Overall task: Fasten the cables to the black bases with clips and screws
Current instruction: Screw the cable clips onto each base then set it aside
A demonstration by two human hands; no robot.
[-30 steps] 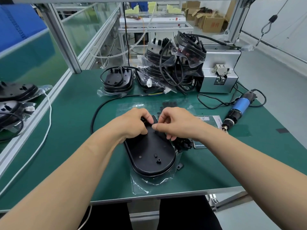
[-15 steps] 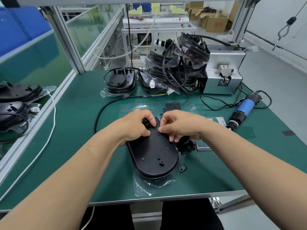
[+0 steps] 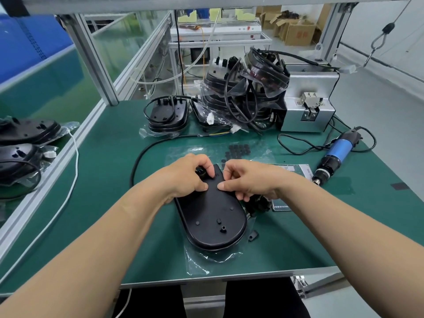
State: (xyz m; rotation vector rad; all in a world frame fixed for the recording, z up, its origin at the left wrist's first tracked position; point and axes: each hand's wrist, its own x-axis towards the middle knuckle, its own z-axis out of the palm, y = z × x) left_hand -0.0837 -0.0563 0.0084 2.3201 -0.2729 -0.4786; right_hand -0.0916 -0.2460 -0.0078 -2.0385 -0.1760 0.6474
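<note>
The left hand (image 3: 187, 179) curls round the cable (image 3: 200, 172) end on the base (image 3: 211, 216). The right hand (image 3: 249, 181) is curled too, contents unclear. If those fingers loosen early, the cable may spring out from under them.

We see a green-matted bench (image 3: 91, 203). A black base (image 3: 213, 221) lies on a clear bag (image 3: 199, 260) under the left hand (image 3: 188, 177) and right hand (image 3: 245, 180). A black cable (image 3: 137, 164) curves off left of the left hand. Beyond both hands lie a bag of small black parts (image 3: 238, 150), stacked bases (image 3: 166, 115) and a tangled pile of bagged bases (image 3: 243, 92). Right of the right hand lie a label card (image 3: 296, 171) and a blue screwdriver (image 3: 337, 152), with a silver box (image 3: 307, 106) farther back.
</note>
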